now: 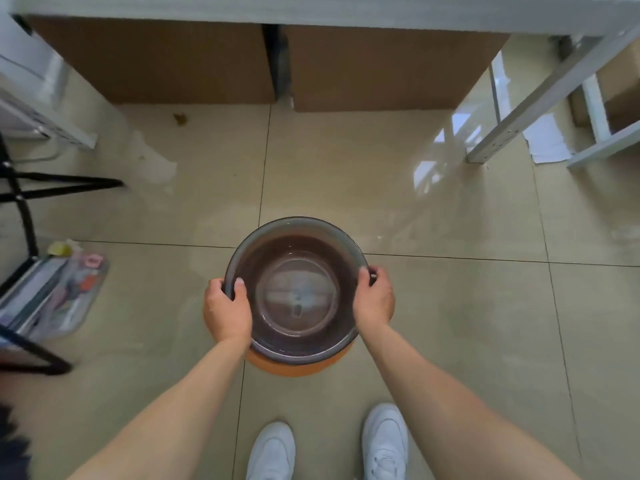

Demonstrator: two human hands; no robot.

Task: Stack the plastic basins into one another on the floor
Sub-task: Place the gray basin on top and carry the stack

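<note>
Head cam, steep down view, floor (pixel 450 306) close.

A basin (pixel 298 289) sits in the middle of the floor (pixel 450 306), nested over a second basin (pixel 298 367) whose rim shows at its near side. The left hand (pixel 227 311) grips its left rim, the right hand (pixel 375 299) its right rim. Two shoes (pixel 273 452) stand nearer, just behind the basins. Two cardboard boxes (pixel 381 67) stand side by side at the far edge, under a shelf (pixel 311 12). A pouch (pixel 52 292) lies at the left edge, beside a stand's legs (pixel 24 209).
</note>
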